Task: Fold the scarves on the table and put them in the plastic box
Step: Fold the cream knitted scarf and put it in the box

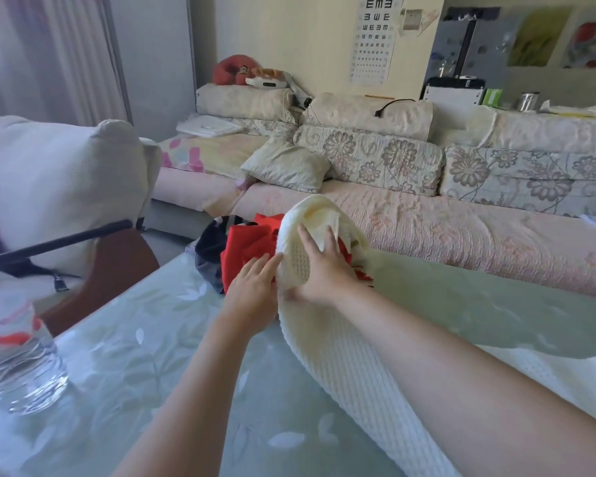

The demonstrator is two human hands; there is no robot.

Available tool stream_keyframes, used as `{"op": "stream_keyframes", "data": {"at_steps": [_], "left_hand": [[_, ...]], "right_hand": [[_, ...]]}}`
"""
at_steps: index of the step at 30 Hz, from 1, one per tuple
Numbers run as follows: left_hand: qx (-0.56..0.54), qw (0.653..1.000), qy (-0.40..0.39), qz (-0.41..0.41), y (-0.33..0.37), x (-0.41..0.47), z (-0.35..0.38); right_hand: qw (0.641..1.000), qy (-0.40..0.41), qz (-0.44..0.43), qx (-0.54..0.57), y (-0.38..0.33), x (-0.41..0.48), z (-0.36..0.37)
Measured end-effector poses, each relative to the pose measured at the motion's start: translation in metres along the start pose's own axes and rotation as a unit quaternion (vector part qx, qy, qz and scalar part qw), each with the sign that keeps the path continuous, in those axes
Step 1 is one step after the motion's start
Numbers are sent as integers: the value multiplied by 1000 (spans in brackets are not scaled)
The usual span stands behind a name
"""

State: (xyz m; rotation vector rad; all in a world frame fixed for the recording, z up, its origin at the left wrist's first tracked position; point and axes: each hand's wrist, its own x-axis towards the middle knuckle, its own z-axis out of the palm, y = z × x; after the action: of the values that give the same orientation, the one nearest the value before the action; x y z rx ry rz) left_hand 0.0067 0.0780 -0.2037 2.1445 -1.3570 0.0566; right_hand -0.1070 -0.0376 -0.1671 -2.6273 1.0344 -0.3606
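Table: a glass top (135,339) with a pale leaf pattern is seen under everything.
Bottle: a clear plastic bottle (21,366), blurred, is stood at the table's left edge, well apart from the cloth.
Chair: a brown chair (111,270) with a white cushion (55,187) is placed at the left.
Sofa: a floral sofa (427,228) is set just beyond the far edge.
Red scarf (245,246): heaped at the far edge, partly covered by the cream one.
Dark scarf (207,246): bunched just left of the red heap.
Cream scarf (341,356): waffle-knit, stretched from near right to the far edge, its far end curled up over the red scarf.
Right hand (319,270): laid on the curled end, fingers spread and straight.
Left hand (255,290): fingers straight, tips touching the cream scarf's left edge.
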Motion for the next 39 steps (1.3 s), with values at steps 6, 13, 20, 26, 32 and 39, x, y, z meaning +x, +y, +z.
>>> {"op": "stream_keyframes", "data": {"at_steps": [6, 13, 20, 26, 32, 39], "left_hand": [[23, 996, -73, -50, -17, -4, 9], [62, 997, 0, -43, 19, -12, -2], [-274, 960, -51, 6, 116, -29, -42], [-127, 969, -212, -30, 136, -75, 3], [-107, 978, -175, 38, 145, -91, -33], [57, 998, 23, -3, 127, -104, -81]], "right_hand": [[995, 42, -58, -73, 16, -11, 11], [963, 246, -79, -82, 54, -83, -31], [954, 207, -212, -45, 72, -188, -43], [977, 63, -86, 187, 91, -241, -37], [952, 67, 23, 297, 97, -247, -62], [904, -159, 33, 396, 69, -244, -44]]}}
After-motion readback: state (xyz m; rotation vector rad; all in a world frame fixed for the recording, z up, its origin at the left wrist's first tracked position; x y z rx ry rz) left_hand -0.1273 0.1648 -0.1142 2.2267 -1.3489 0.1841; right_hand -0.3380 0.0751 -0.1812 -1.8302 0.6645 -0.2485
